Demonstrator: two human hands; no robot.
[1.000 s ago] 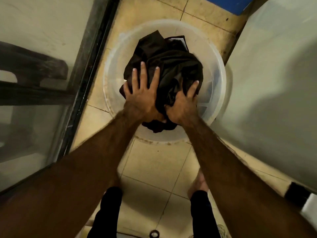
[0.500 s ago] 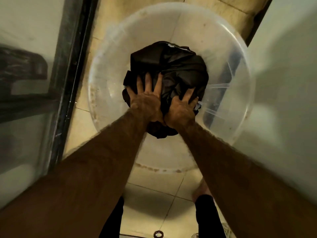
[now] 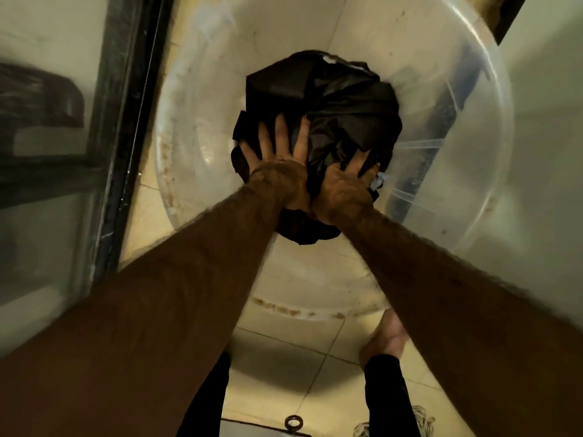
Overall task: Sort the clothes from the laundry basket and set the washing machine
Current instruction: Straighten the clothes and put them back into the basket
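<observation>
Task at an early stage: dark clothes (image 3: pixel 318 121) lie bundled in the clear laundry basket (image 3: pixel 473 171) on the tiled floor (image 3: pixel 284 351), unsorted. Left hand (image 3: pixel 277 171) presses on them with fingers spread; right hand (image 3: pixel 344 190) appears to clutch the fabric, though blur hinders certainty. No washing machine identifiable; setting remains outstanding.

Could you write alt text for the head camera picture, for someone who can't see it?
Seen from above, a person's left hand and right hand press into a bundle of dark clothes inside a clear plastic laundry basket on a tiled floor. The left fingers lie spread; the right fingers dig into the fabric.
</observation>
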